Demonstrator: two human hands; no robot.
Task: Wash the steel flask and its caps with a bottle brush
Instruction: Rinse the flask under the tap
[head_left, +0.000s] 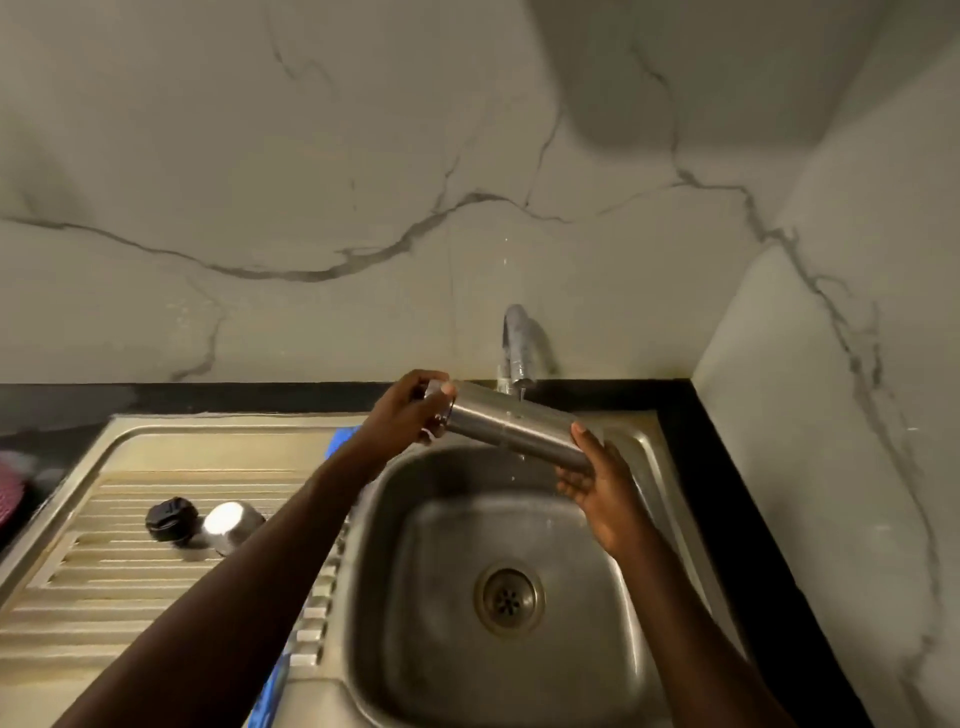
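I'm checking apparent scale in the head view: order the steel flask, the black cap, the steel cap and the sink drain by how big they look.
1. Steel flask, clearly largest.
2. Sink drain.
3. Steel cap and black cap: they look about alike, so I won't rank them.

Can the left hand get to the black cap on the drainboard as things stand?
Probably yes, but not right away: the left hand grips the steel flask at its mouth end. The black cap lies uncovered on the drainboard, with nothing over it.
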